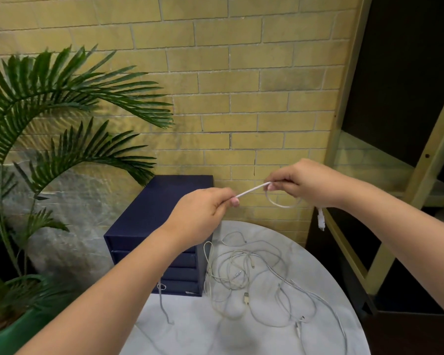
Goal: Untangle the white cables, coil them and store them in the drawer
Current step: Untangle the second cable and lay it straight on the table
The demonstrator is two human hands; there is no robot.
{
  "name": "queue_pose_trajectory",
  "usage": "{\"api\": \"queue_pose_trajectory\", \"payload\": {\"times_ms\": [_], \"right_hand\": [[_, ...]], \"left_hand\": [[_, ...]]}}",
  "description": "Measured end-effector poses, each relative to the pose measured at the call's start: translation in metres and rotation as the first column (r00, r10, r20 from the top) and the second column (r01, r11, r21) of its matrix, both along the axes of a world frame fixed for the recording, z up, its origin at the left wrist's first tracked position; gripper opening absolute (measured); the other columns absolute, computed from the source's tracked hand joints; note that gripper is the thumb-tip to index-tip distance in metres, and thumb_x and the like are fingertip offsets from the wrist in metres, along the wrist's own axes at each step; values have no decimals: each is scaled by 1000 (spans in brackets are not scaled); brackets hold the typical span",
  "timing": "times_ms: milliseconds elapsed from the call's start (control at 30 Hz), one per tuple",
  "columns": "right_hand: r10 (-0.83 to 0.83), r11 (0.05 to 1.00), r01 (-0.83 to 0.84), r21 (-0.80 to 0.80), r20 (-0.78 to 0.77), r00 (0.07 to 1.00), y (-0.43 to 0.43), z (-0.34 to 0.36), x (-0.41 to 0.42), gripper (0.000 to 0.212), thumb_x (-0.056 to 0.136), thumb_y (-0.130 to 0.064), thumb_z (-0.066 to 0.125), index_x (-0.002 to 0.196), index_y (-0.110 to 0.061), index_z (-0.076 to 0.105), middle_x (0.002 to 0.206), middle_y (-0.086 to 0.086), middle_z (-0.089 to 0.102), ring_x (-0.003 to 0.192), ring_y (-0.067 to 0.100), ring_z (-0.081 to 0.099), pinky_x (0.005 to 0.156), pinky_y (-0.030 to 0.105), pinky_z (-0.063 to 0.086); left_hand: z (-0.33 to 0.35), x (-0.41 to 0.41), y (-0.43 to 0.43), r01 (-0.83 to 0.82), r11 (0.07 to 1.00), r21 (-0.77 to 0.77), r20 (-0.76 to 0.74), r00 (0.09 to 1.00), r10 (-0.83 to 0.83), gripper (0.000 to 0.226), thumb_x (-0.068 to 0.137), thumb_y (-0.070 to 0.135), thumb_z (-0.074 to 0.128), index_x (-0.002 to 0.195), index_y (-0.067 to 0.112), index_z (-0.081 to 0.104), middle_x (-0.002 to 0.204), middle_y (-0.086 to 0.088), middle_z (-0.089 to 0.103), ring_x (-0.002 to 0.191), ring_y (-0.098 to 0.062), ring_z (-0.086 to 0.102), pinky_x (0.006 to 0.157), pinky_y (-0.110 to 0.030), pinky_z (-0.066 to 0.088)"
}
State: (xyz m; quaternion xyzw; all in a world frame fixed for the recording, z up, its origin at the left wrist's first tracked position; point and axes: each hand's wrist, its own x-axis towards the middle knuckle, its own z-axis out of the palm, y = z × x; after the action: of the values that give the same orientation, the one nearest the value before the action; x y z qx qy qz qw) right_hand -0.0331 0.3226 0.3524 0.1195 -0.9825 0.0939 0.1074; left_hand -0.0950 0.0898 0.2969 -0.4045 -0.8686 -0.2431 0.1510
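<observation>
- Nearest, the left hand [203, 211] pinches the lower end of a taut stretch of thin white cable [251, 190] between thumb and curled fingers.
- Behind it stands the dark blue drawer box [159, 226], its drawers apparently shut.
- The stretch rises from left to right; the loose tangle of white cables [254, 283] lies below on the round pale marble table [190, 326].
- The right hand [303, 185] pinches the higher end, with a small loop and the white plug [321, 221] hanging under it.
- No writing can be read.
</observation>
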Motion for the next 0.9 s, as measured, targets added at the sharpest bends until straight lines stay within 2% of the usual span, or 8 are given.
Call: {"api": "queue_pose_trajectory", "payload": {"times_ms": [100, 167, 367, 500, 567, 667, 833, 900], "right_hand": [[28, 989, -29, 145, 9, 1000, 1, 4, 4, 23, 95, -39, 49, 108, -35, 66, 89, -16, 69, 78, 6, 58, 73, 33, 50], [65, 981, -73, 178, 50, 997, -5, 3, 8, 22, 96, -39, 47, 108, -36, 65, 96, -14, 70, 85, 10, 60, 78, 34, 50], [128, 969, -138, 204, 60, 990, -20, 2, 11, 21, 97, -39, 47, 105, -34, 65, 71, -13, 60, 63, 4, 49, 69, 32, 46], [108, 978, -118, 173, 67, 992, -15, 1, 10, 21, 97, -39, 46, 103, -31, 65, 56, -16, 54, 57, 4, 48, 60, 28, 39], [99, 985, -109, 135, 76, 992, -14, 1, 8, 21, 97, -37, 48, 103, -29, 66, 56, -24, 54, 59, -4, 49, 52, 19, 32], [71, 995, -74, 72, 36, 997, -16, 1, 3, 20, 95, -37, 50, 100, -27, 67, 52, -9, 52, 57, -1, 49, 51, 22, 33], [-107, 989, 100, 111, 63, 992, 12, -8, 5, 12, 96, -29, 50, 94, -28, 61, 63, -5, 61, 56, 2, 50, 59, 27, 42], [-129, 991, 131, -23, 69, 989, 34, -12, 10, 15, 98, -25, 47, 92, -27, 61, 63, -4, 59, 55, 0, 51, 60, 24, 38]], "left_hand": [[2, -2, -2, -46, 998, -42, -25, 999, 45, 24, 101, 40, 39, 93, 33, 61, 62, 11, 52, 63, -6, 49, 53, -25, 32], [4, -5, -3, -109, 993, -38, -3, 994, 109, 27, 101, 42, 37, 88, 33, 60, 56, 9, 49, 60, -6, 48, 52, -25, 28], [6, -12, 0, -169, 986, 16, 22, 986, 168, 30, 100, 42, 41, 86, 31, 65, 52, 9, 47, 51, -7, 43, 49, -27, 28], [5, -18, -4, -107, 994, 27, 105, 989, 104, 26, 98, 43, 43, 90, 36, 67, 60, 6, 55, 52, -7, 45, 50, -23, 29], [6, -19, -3, -11, 999, 46, 177, 984, 3, 22, 96, 47, 46, 101, 37, 65, 75, 7, 62, 65, -5, 53, 57, -25, 39], [11, -8, 10, 122, 990, 69, 151, 980, -131, 20, 96, 46, 49, 104, 36, 63, 84, 7, 64, 79, -9, 57, 67, -30, 46], [25, -19, -11, -4, 962, 274, 30, 1000, -5, 24, 97, 41, 45, 86, 34, 65, 80, 10, 66, 77, -13, 59, 72, -31, 45], [25, -34, -35, -54, 950, 308, 42, 998, 43, 25, 96, 40, 43, 85, 33, 65, 81, 10, 67, 79, -12, 60, 75, -32, 45]]}}
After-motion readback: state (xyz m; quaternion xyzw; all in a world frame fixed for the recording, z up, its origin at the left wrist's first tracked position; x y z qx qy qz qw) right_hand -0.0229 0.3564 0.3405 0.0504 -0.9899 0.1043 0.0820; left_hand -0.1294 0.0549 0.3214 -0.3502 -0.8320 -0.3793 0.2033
